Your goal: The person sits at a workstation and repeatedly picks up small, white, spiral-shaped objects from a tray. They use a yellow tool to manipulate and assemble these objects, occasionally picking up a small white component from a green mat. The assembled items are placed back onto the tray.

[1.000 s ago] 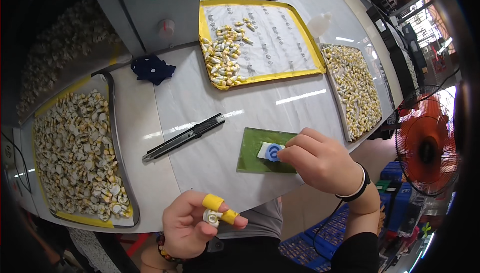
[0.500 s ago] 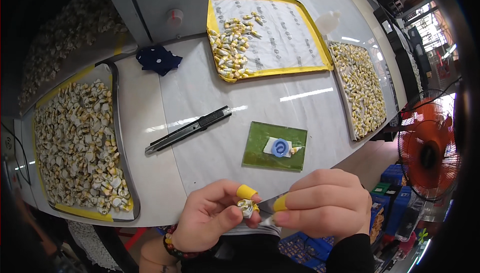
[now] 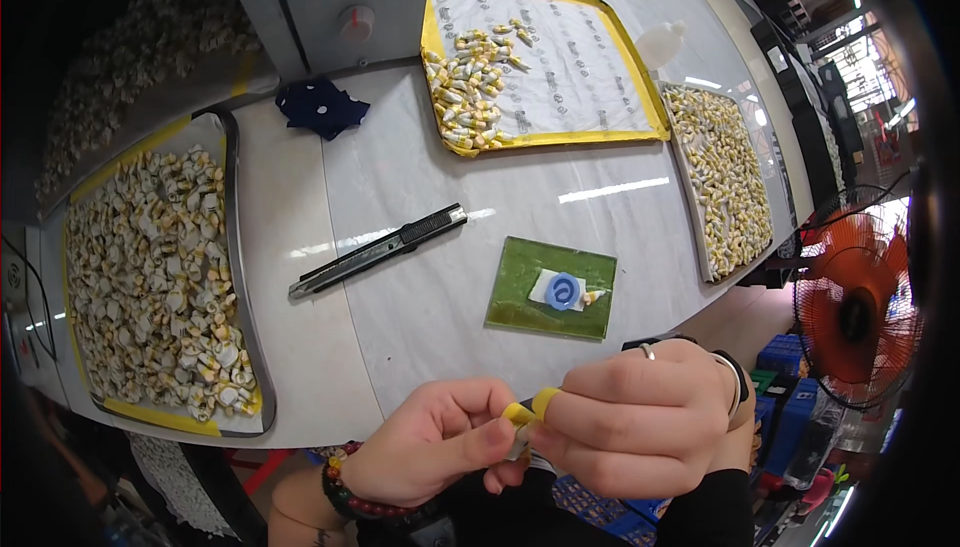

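Observation:
My left hand is closed on a small white-and-yellow moulded piece, pinched between thumb and fingers above the table's near edge. Close against it, my right hand is pinched too, its fingertips touching or nearly touching that piece. What the right fingertips hold is hidden. Both hands wear a yellow finger cover on a forefinger. Just beyond them lies a green square plate, bearing a blue round disc on a white pad and a small cone-shaped piece.
A black box cutter lies mid-table. At left stands a tray heaped with white-and-yellow pieces. A yellow-edged tray at the back is partly covered with cone-shaped pieces; a full tray stands right. A dark blue cloth lies near a grey machine.
My right hand has moved left and turned, so its fingertips now meet the piece in my left hand. A small whitish piece seen in its fingers before is now hidden.

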Demonstrator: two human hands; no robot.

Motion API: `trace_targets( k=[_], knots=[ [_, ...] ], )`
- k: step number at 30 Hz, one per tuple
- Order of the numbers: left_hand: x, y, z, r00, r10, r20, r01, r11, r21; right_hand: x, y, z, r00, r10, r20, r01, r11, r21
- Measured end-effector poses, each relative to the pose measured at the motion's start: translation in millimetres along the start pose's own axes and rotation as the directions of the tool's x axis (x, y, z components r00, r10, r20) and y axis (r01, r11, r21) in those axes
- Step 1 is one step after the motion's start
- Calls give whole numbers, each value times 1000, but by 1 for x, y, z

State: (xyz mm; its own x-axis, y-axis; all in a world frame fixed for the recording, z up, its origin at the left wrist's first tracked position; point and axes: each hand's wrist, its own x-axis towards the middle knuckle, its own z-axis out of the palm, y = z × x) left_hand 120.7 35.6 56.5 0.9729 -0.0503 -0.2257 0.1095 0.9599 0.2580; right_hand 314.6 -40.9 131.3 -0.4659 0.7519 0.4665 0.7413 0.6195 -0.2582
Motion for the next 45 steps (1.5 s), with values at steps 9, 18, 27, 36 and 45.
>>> trace_targets(
  k=[9, 18, 27, 36, 45],
  knots=[
    [-1, 0, 3, 999, 24, -41, -22, 998, 52, -2, 0, 1, 998, 51, -22, -49, 995, 83],
    [-4, -3, 6, 942, 286, -173, -205, 903, 377, -48, 14, -33, 798, 465, -383, -544, 830, -125],
    [-8, -7, -8, 955, 294, -29, -282, 938, 202, -168, 104, -76, 402, 902, -154, -898, 357, -256],
    [-14, -6, -8, 935, 351, -53, -326, 909, 260, -173, 100, -72, 526, 842, -123, -794, 434, -426],
    [-13, -7, -9, 893, 434, -115, -392, 879, 270, -168, 104, -79, 439, 898, -10, -791, 381, -478]
  ],
)
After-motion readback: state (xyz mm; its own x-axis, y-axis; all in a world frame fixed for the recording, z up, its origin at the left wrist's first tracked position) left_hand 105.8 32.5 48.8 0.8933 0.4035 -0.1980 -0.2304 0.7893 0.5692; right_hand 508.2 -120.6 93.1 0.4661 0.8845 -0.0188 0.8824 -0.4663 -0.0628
